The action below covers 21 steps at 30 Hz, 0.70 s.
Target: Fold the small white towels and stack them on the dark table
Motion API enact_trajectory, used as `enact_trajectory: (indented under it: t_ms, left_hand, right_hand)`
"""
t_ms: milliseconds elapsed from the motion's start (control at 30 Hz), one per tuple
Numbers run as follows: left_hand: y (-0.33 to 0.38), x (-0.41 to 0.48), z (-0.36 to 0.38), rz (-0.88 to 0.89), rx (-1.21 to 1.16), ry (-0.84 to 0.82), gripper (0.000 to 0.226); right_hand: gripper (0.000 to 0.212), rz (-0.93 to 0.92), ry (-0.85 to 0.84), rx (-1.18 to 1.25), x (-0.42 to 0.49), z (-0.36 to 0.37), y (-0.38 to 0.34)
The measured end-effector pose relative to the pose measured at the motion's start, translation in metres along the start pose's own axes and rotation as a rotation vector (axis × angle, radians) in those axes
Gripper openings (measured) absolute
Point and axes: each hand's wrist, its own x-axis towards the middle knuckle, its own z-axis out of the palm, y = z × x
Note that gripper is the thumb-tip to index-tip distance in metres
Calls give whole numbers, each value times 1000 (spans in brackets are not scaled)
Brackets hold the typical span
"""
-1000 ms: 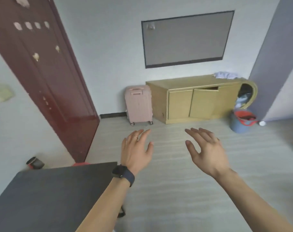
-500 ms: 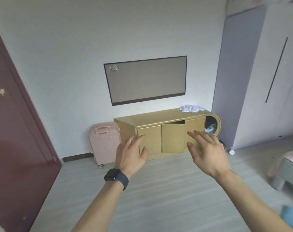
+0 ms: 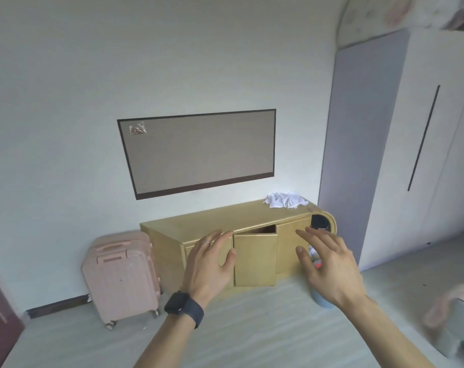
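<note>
1. A pink suitcase (image 3: pixel 122 277) stands on the floor at 8 o'clock in the view, just beside the left end of the cabinet. It plays no part in the task.
2. The left hand (image 3: pixel 209 266), at 6 o'clock, is raised in the air with its fingers straight and spread, gripping nothing. It is probably held ready for a pick-up.
3. The wooden cabinet (image 3: pixel 212 223) carries the white towels (image 3: pixel 285 200), a crumpled heap near its right end. They lie at 1 o'clock from the left hand and well apart from both hands. Since they are unfolded, folding seems not yet begun.
4. The right hand (image 3: pixel 329 266), at 4 o'clock, is likewise empty, with its fingers loose and apart. The towels lie at 11 o'clock from it.
5. The dark tabletop is not in view, so the towels will likely have to be carried to it.
</note>
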Motion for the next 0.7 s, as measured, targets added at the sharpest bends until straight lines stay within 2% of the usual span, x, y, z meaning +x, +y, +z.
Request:
enact_trajectory:
  t_ms: [200,467,700]
  left_hand:
    - [-32,107,78,19,-23,-79,41]
    - [-79,250,181,51,106,-94,45]
    - [-121,365,268,-39,137,-111,44]
  right_hand:
    - [44,52,25,-9,81,64,60]
    - [43,76,-21,2,189,175,161]
    - [41,78,-72,41,295,266,250]
